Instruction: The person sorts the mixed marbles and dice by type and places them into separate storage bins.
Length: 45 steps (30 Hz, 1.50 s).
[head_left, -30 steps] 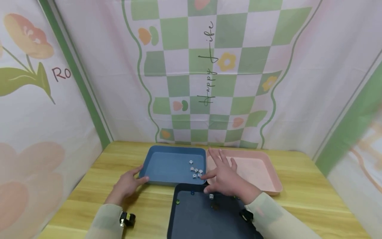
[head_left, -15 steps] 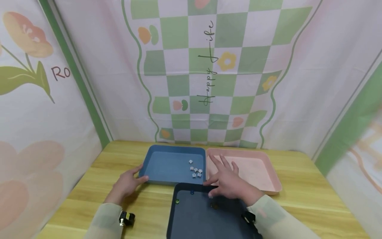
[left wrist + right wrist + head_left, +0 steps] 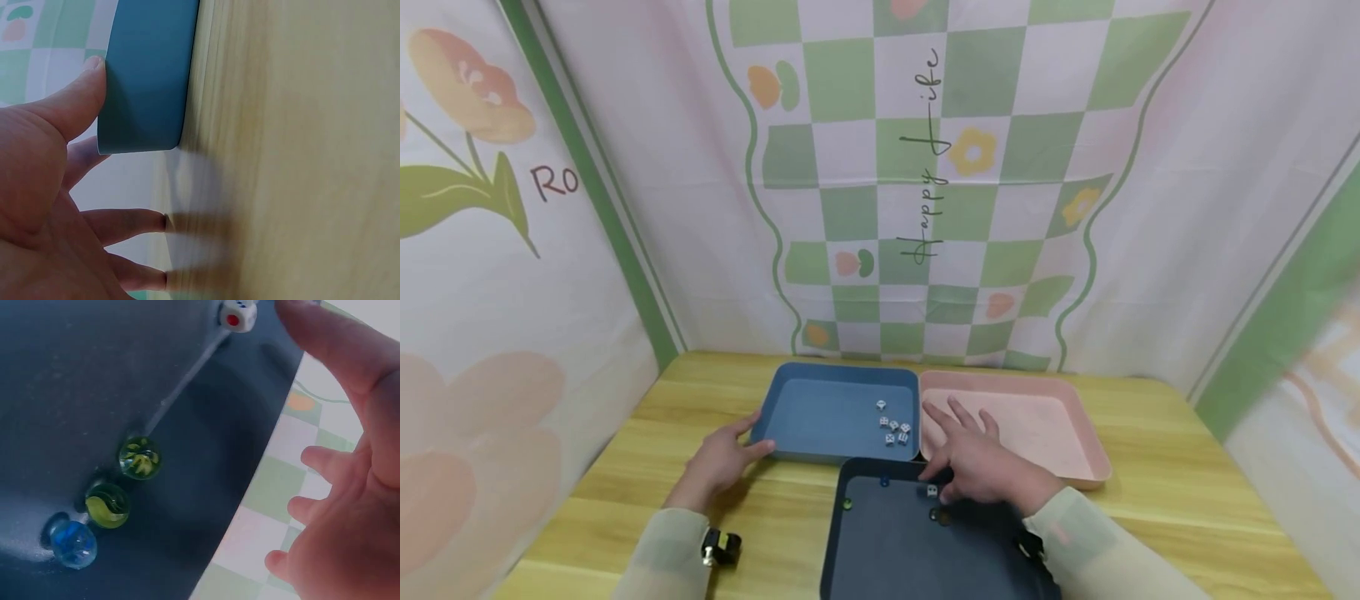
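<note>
- Spreads out below as a yellowish wood-grain surface (image 3: 1172, 533), broad at 8 and 4 o'clock and narrowing toward a far edge at 12 o'clock.
- Carries three shallow trays there: a blue tray (image 3: 820, 417) at 11 o'clock, a pink tray (image 3: 1037, 425) at 1 o'clock, and, at 6 o'clock, a dark tray (image 3: 917, 567) cut off by the bottom of the head view.
- Gathers six small dice (image 3: 893, 426) in the blue tray toward 4 o'clock.
- Has the white die (image 3: 932, 490) inside the dark tray, near the 12 o'clock wall, with a blue marble (image 3: 884, 482) and a green marble (image 3: 847, 504) off toward 10 and 9 o'clock.
- Touches the blue tray's corner at 8 o'clock with the left grip (image 3: 722, 461), spread wide, thumb at the rim.
- Poises the right grip (image 3: 973, 462) over the dark tray, thumb and index finger narrowly apart around the white die but not closed on it; fans out the other fingers toward the pink tray.
- Wears pale sleeves (image 3: 1090, 533), with a black device (image 3: 721, 547) at the left cuff.
- Rises at 12 o'clock into a white hanging (image 3: 842, 154) printed with green checks, flowers and sideways "Happy Life" lettering.
- Closes in at 10 o'clock with a left panel (image 3: 505, 292) bearing an orange flower, "RO" and a green band; at 2 o'clock with a green-banded right panel (image 3: 1277, 325).
</note>
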{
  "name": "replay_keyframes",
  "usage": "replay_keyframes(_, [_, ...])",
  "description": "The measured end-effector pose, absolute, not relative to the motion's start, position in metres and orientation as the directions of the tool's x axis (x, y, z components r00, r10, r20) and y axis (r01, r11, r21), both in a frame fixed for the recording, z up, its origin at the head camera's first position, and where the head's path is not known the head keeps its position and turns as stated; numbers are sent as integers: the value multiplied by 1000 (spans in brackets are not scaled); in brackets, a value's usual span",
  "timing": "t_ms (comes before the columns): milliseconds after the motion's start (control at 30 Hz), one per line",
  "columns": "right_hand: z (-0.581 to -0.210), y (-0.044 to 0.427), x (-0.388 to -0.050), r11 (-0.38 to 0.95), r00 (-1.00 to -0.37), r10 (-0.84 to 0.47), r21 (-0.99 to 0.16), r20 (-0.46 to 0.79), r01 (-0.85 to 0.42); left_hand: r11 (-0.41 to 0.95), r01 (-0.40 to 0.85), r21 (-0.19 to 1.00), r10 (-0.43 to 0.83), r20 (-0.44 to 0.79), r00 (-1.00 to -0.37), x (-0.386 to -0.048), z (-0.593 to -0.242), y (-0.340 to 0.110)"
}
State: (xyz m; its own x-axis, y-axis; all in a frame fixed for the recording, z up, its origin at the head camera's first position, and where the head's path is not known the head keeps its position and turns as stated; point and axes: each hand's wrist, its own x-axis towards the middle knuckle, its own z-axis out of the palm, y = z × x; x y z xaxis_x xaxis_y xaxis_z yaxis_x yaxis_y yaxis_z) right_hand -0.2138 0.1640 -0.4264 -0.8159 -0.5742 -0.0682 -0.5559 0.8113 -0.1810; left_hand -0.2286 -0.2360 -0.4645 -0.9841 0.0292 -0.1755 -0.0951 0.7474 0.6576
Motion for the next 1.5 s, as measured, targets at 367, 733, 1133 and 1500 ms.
replay_keyframes(367, [-432, 158, -214, 797, -796, -603, -96, -58, -596, 744, -106, 660, 20, -181, -983, -228, -464, -235])
replay_keyframes(733, [-438, 153, -213, 799, -800, -600, -78, -26, -597, 760, -98, 642, 19, -173, -985, -227, -464, -235])
replay_keyframes(1133, [-440, 151, -216, 799, -797, -599, -138, -80, -586, 766, -98, 635, 16, -171, -985, -230, -466, -236])
replay_keyframes(1500, [-442, 150, -214, 798, -798, -599, -115, -57, -591, 761, -93, 643, 22, -168, -985, -227, -464, -235])
